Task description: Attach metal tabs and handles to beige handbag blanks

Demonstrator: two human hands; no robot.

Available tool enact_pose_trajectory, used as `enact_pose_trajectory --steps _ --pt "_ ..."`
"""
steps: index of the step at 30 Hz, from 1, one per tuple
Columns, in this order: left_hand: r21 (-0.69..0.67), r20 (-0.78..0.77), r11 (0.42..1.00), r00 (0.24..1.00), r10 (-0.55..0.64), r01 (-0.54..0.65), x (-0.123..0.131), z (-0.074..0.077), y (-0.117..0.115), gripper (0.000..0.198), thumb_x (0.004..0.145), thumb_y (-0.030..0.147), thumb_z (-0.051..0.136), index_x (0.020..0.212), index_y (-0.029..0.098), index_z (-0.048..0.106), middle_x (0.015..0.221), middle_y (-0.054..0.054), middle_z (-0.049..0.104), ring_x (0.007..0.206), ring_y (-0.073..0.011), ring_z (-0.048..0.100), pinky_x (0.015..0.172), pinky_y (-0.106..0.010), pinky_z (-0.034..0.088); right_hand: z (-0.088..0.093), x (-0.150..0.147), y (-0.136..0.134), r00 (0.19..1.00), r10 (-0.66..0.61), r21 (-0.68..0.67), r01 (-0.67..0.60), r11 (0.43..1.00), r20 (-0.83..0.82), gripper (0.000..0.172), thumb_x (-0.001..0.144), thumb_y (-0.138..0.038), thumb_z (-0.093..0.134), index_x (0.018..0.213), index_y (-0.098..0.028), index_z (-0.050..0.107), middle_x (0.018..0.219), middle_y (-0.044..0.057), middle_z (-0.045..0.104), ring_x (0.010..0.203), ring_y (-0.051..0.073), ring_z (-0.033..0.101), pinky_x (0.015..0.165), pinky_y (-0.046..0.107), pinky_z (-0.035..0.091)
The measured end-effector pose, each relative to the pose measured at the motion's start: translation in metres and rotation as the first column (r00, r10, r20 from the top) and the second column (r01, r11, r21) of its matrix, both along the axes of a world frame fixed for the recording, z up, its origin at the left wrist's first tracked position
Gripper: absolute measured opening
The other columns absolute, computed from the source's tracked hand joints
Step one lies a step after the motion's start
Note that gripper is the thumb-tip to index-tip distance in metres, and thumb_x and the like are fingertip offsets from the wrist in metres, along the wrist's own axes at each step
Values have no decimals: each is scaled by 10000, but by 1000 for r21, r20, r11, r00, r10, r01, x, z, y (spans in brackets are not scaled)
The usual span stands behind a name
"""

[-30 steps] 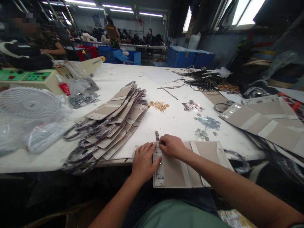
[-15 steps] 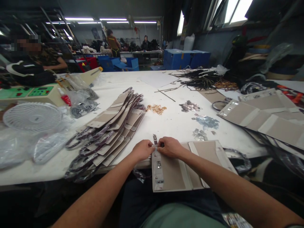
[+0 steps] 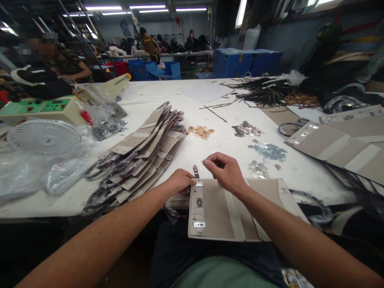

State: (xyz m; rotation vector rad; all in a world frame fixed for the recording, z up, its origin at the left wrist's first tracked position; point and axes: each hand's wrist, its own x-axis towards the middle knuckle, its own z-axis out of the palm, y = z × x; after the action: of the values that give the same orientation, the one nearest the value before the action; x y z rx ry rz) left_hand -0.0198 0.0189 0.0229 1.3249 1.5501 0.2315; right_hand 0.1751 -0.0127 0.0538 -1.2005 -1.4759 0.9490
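Note:
A beige bag panel (image 3: 216, 212) lies over the table's front edge toward my lap, with small metal plates along its left border. My left hand (image 3: 180, 181) grips the panel's upper left corner, thumb and fingers closed there. Beside that corner a dark strap (image 3: 196, 171) with metal fittings sticks out past the panel. Raised over the panel's top edge, my right hand (image 3: 226, 171) has thumb and forefinger pinched together; whatever is between them is too small to make out. A plastic-wrapped handle (image 3: 315, 206) shows at the panel's right.
A stack of bag panels (image 3: 147, 148) lies left. Gold fittings (image 3: 202, 132) and flat metal pieces (image 3: 268, 152) sit in heaps ahead. More panels (image 3: 333, 146) are at right, dark cords (image 3: 267, 90) behind. A white fan (image 3: 45, 138) lies far left; people are beyond.
My right hand has lifted off the panel's corner and moved up and right, uncovering a metal plate. My left hand stays at the corner. The camera view has shifted slightly.

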Motion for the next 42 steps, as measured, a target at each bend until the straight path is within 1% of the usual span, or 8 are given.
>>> enact_pose_trajectory --steps 7,11,15,21,27,30,33,42 --pt "-78 65 995 996 65 -60 -3 -11 7 199 758 251 820 905 133 758 647 -1 679 518 -124 580 457 -228 438 -33 -1 -6 857 -157 -92 129 987 -491 451 942 -531 676 655 -212 537 559 -40 522 485 111 475 488 261 392" --pt "-94 96 992 991 90 -81 -4 -17 7 210 759 259 832 918 138 767 650 0 686 505 -111 562 451 -220 426 -31 -11 10 667 -202 -154 131 979 -717 498 912 -566 657 634 -237 408 520 -89 332 407 88 337 412 249 315" --pt "-104 117 990 987 106 -94 -4 -20 7 217 756 255 844 927 143 772 593 29 644 434 -88 480 424 -220 382 -29 -23 20 606 -200 -182 91 979 -770 483 895 -537 663 623 -233 404 516 -93 287 404 83 309 405 240 288" --pt "-128 139 988 984 108 -90 -7 -26 10 179 757 210 808 919 142 778 557 30 630 441 -98 495 441 -223 397 -38 -36 16 720 -121 -88 83 993 -684 464 943 -500 621 614 -239 424 525 -80 329 395 89 319 410 263 288" --pt "-65 155 997 986 57 -47 -8 -22 12 60 740 168 804 737 145 748 472 57 544 414 -83 451 421 -213 337 -23 -56 22 955 114 -16 -124 992 -275 515 957 -522 641 555 -223 522 489 -34 486 466 114 435 489 282 350" --pt "-21 147 999 988 47 -45 -9 -18 9 89 722 117 783 665 141 721 448 61 513 415 -82 444 424 -215 331 -2 -58 31 955 254 -45 -264 963 -155 549 943 -524 660 511 -213 525 469 -31 503 460 104 425 484 274 333" --pt "-26 166 998 984 59 -55 -9 -21 6 23 754 145 764 776 139 767 486 48 573 426 -94 482 430 -220 358 9 -52 31 948 220 2 -226 974 -228 544 965 -531 622 529 -223 521 467 -35 492 439 108 426 474 275 339" --pt "-47 175 997 982 67 -60 -10 -25 8 67 742 170 798 798 143 772 478 48 582 405 -94 478 417 -216 361 -22 -49 18 971 121 -33 -130 991 -208 502 969 -462 613 537 -229 507 463 -33 497 443 118 434 487 280 351"
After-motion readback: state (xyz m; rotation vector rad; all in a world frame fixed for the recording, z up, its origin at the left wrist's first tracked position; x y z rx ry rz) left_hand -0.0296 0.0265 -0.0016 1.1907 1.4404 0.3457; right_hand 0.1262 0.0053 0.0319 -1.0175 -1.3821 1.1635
